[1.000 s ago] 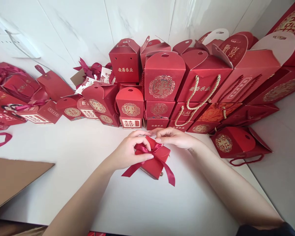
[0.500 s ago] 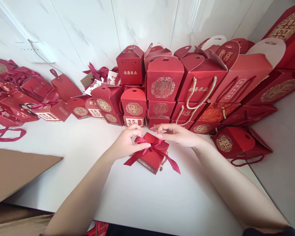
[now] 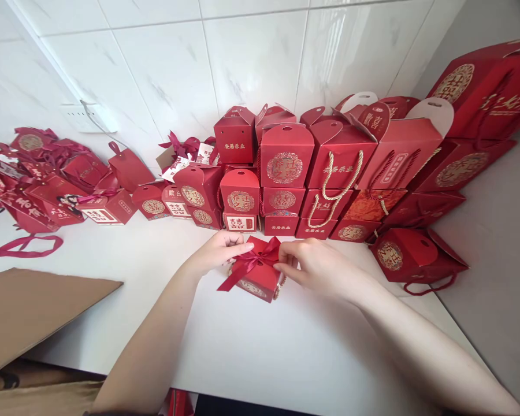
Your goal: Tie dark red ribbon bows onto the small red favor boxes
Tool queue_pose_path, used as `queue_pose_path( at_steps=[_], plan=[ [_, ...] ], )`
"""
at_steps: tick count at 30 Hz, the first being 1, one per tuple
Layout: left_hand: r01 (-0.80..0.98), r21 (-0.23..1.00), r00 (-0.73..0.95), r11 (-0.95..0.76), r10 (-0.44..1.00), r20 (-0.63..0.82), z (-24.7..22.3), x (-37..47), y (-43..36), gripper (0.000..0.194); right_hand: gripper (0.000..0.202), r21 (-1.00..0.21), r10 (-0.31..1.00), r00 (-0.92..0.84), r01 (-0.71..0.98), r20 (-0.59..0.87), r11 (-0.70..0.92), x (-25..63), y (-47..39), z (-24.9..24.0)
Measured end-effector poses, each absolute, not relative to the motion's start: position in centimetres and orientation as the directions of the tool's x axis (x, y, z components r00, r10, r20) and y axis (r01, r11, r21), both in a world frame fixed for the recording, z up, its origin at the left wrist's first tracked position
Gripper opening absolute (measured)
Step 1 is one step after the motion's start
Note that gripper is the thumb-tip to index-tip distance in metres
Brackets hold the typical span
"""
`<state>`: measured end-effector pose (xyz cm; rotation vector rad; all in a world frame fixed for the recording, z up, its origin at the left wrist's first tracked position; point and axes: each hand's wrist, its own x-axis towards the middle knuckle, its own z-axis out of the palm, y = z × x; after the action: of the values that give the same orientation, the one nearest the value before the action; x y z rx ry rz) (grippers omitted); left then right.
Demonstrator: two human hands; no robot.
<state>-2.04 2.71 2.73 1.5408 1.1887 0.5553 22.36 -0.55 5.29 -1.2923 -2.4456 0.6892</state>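
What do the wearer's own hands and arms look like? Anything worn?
Left hand and right hand are ungloved, five-fingered; no ring, watch or bracelet visible. Both forearms show sleeveless, without cables or markings.
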Motion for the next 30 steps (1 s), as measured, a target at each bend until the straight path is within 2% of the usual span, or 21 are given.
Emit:
queue_pose_path(
  at_steps=[2,5,8,10,14,16,21,30],
  plan=[
    [0.364,0.923,0.366,0.127,0.891,-0.267,2.5,-2.2,2.8,0.044,0.023,-0.642,0.814,-0.581,0.631,-0.019,0.435,22.6,0.2,4.7],
    [0.331,0.929,0.331,0.166,0.902,-0.279,2.2,-2.5,3.0,0.041,0.032,-0.818,0.792,-0.601,0.505,-0.105,0.275,23.3,1.9,4.0],
    [0.337,0.928,0.343,0.161,0.897,-0.28,2.0,-3.0,3.2,0.04,0.044,-0.903,0.743,-0.634,0.418,-0.214,0.097,23.9,3.3,3.4],
    [0.339,0.927,0.396,0.159,0.87,-0.294,2.0,-3.4,3.4,0.042,0.048,-0.92,0.677,-0.685,0.392,-0.268,0.033,24.1,3.8,3.2],
    [0.326,0.928,0.589,0.181,0.73,-0.348,2.0,-4.2,3.7,0.036,0.048,-0.937,0.549,-0.785,0.349,-0.287,0.011,24.2,4.3,2.7],
    [0.327,0.926,0.632,0.19,0.684,-0.364,1.7,-4.5,3.9,0.038,0.048,-0.94,0.51,-0.809,0.342,-0.292,0.004,24.2,4.6,2.4],
    [0.313,0.926,0.543,0.212,0.76,-0.357,0.5,-5.1,4.5,0.036,0.046,-0.932,0.443,-0.848,0.355,-0.29,0.069,24.6,5.5,1.4],
    [0.26,0.95,0.518,0.171,0.806,-0.287,0.1,-4.3,4.4,0.031,0.037,-0.929,0.341,-0.89,0.356,-0.304,0.103,25.3,6.7,0.4]
  ],
)
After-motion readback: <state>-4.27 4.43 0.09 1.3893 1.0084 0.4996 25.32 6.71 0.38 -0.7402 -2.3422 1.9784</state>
